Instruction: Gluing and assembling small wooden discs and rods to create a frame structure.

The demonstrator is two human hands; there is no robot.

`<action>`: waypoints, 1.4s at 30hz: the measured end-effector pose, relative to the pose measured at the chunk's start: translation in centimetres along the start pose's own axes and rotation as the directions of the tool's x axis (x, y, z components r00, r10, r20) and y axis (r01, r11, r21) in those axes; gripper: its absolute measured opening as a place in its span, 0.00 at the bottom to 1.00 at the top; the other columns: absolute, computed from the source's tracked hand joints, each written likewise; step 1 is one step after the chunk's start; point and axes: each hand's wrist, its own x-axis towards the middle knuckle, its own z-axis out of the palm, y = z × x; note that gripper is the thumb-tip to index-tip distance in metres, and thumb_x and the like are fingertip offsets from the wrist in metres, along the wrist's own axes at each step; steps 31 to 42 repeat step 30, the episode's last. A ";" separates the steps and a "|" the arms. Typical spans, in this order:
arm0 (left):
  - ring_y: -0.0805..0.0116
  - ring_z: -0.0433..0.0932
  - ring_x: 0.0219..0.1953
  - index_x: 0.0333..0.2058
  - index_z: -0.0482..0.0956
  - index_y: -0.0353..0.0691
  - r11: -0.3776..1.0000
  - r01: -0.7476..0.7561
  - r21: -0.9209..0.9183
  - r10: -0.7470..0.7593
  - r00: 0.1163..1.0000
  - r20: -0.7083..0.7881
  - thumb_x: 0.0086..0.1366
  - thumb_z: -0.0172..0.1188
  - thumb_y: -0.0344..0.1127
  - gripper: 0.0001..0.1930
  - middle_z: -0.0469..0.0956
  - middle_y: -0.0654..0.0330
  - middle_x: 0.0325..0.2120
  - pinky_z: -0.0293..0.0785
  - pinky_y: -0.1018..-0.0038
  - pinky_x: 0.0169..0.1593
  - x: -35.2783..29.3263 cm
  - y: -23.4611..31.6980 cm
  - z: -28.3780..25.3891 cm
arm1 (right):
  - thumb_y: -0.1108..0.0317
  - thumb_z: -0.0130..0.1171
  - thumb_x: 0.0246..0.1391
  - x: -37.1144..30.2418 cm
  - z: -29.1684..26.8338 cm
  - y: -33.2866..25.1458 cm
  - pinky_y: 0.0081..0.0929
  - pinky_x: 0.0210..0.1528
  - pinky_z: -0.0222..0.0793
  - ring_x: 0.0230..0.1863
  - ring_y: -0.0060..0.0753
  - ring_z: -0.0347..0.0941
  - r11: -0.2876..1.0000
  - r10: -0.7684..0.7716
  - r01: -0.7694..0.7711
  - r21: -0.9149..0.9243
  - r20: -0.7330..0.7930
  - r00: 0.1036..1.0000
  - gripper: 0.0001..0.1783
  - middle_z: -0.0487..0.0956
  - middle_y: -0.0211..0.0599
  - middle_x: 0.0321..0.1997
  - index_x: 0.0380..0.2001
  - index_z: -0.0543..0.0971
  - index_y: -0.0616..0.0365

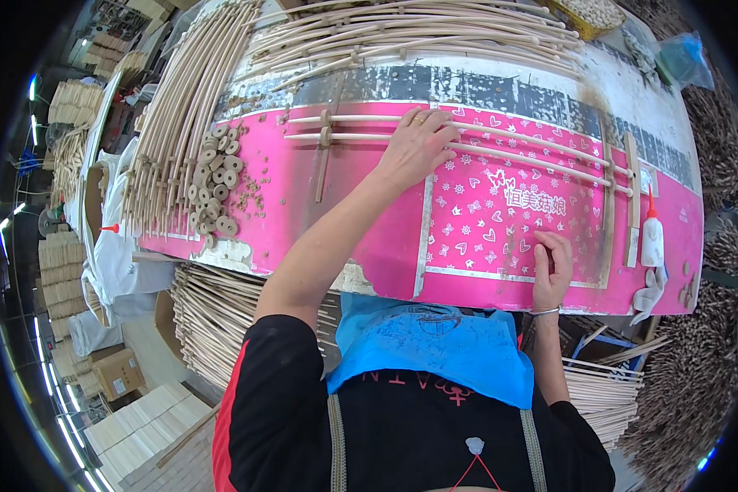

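Two long, thin wooden rods (517,154) lie side by side across the pink printed table cover. My left hand (422,141) reaches over them with its fingers bent round the rods, near their middle. Left of it, small wooden rings (325,136) sit on the rods beside a thin upright wooden strip (321,176). At their right ends the rods meet a flat wooden bar (632,180). My right hand (553,269) rests near the table's front edge, fingers loosely bent and thumb apart, with nothing visible in it.
A white glue bottle (653,238) with a red tip stands right, above a crumpled cloth (649,293). Loose wooden rings (218,184) lie left, beside a rod pile (180,123). More rods (410,37) cover the far side. Bundled rods (221,316) sit below the table.
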 end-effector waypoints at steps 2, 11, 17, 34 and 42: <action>0.55 0.74 0.61 0.45 0.82 0.48 1.000 0.001 -0.017 -0.001 1.000 -0.002 0.61 0.69 0.40 0.14 0.78 0.60 0.54 0.62 0.53 0.70 0.1 -0.3 -0.1 | 0.72 0.61 0.65 0.1 0.0 -0.1 0.34 0.59 0.69 0.53 0.40 0.76 1.000 -0.001 0.001 -0.017 -0.008 1.000 0.10 0.82 0.41 0.48 0.46 0.85 0.62; 0.56 0.75 0.58 0.42 0.82 0.47 0.998 0.004 -0.065 -0.002 1.000 0.022 0.62 0.68 0.39 0.11 0.78 0.61 0.53 0.63 0.55 0.68 0.1 -0.8 0.1 | 0.71 0.61 0.65 -0.1 0.1 0.3 0.35 0.59 0.69 0.54 0.40 0.76 1.000 0.000 0.000 -0.030 0.001 1.000 0.10 0.82 0.41 0.48 0.46 0.85 0.62; 0.57 0.73 0.62 0.41 0.82 0.48 0.998 0.015 -0.060 -0.019 0.998 -0.056 0.62 0.68 0.41 0.10 0.76 0.60 0.57 0.61 0.52 0.70 -0.3 -0.6 -0.1 | 0.72 0.60 0.66 -0.1 0.1 0.7 0.34 0.59 0.68 0.54 0.39 0.75 0.999 -0.046 0.047 -0.025 0.025 0.999 0.10 0.81 0.41 0.49 0.46 0.85 0.62; 0.59 0.73 0.63 0.57 0.81 0.52 0.887 0.450 0.102 -0.429 0.886 -0.176 0.61 0.69 0.36 0.23 0.78 0.62 0.55 0.66 0.57 0.65 -9.5 -6.0 -11.1 | 0.72 0.61 0.66 3.5 -0.5 -0.8 0.36 0.59 0.70 0.54 0.44 0.76 0.961 -0.145 0.165 -0.222 0.103 0.984 0.11 0.82 0.44 0.51 0.48 0.85 0.60; 0.59 0.73 0.63 0.57 0.81 0.52 0.887 0.450 0.102 -0.429 0.886 -0.176 0.61 0.69 0.36 0.23 0.78 0.62 0.55 0.66 0.57 0.65 -9.5 -6.0 -11.1 | 0.72 0.61 0.66 3.5 -0.5 -0.8 0.36 0.59 0.70 0.54 0.44 0.76 0.961 -0.145 0.165 -0.222 0.103 0.984 0.11 0.82 0.44 0.51 0.48 0.85 0.60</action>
